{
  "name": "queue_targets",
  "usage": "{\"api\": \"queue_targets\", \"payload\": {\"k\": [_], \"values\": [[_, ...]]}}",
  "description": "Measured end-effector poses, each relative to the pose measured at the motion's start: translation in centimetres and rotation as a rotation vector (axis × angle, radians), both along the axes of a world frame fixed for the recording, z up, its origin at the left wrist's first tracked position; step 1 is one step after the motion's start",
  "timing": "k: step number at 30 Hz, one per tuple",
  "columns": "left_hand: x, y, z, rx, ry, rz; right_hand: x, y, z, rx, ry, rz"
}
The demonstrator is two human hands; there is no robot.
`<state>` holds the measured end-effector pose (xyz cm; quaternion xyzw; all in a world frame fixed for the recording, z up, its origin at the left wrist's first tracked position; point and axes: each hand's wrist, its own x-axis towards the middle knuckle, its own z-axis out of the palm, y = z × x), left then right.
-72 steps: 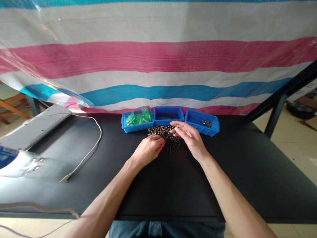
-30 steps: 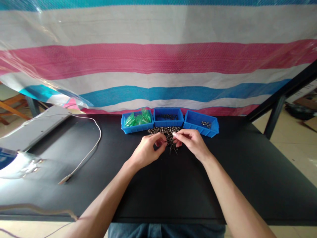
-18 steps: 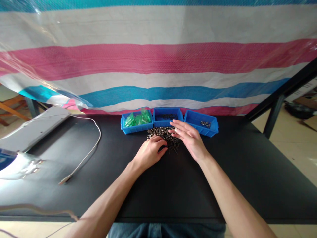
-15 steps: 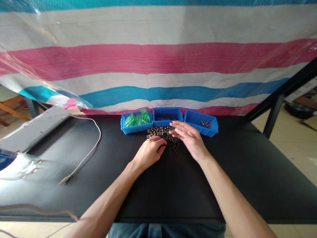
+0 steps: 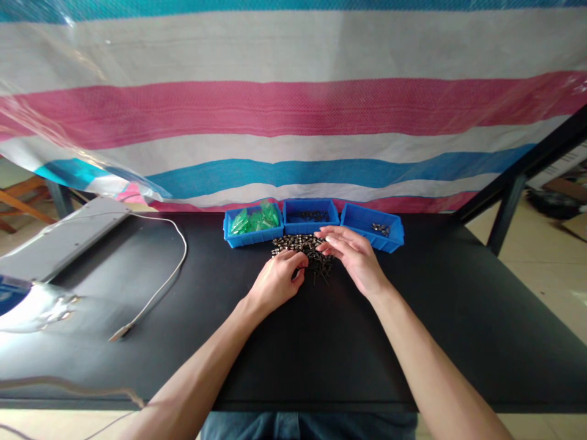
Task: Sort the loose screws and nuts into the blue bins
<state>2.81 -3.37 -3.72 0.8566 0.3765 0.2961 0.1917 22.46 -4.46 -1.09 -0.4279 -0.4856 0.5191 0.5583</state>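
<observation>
A pile of small dark metal screw-like parts (image 5: 320,264) lies on the black table, just in front of the blue bins. At the pile's left side rests my left hand (image 5: 279,278), thumb and fingers curled together; whatever they hold is hidden. My right hand (image 5: 355,256) hovers at the right edge of the pile, its fingers apart and slightly bent, with nothing visible in them. Behind the pile, the middle blue bin (image 5: 288,227) contains dark small parts. A few shiny metal pieces (image 5: 380,229) sit in the right blue bin (image 5: 389,243).
The left blue bin (image 5: 254,238) holds green translucent pieces (image 5: 257,219). On the table's left side are a white cable (image 5: 169,281), a grey metal box (image 5: 68,238) and a clear plastic bag (image 5: 41,311). A striped sheet (image 5: 293,110) hangs behind; a black frame post (image 5: 507,214) stands right.
Both hands have barely moved. The fingers of my right hand have shifted very slightly, and my left hand stays at the pile.
</observation>
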Motion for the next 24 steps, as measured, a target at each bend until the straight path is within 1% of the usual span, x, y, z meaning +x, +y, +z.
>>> {"api": "queue_targets", "payload": {"k": [5, 8, 12, 16, 19, 24], "values": [[-0.4, 0.1, 0.5, -0.016, -0.125, 0.048, 0.1, 0.1, -0.1, 0.019, -0.039, -0.014], [-0.6, 0.1, 1.1, -0.067, -0.242, 0.09, 0.3, 0.0, 0.0, 0.033, -0.108, -0.034], [-0.6, 0.1, 1.6, -0.234, -0.469, 0.12, 0.4, 0.0, 0.0, 0.084, -0.282, -0.013], [-0.3, 0.0, 1.9, -0.414, -0.73, 0.085, 0.2, -0.2, -0.3, 0.092, -0.406, 0.068], [-0.1, 0.1, 2.1, -0.499, -0.813, 0.055, -0.2, -0.3, -0.4, 0.081, -0.353, 0.115], [-0.1, 0.0, 2.1, -0.563, -0.829, 0.047, -0.5, -0.4, -0.2, 0.035, -0.207, 0.128]]}}
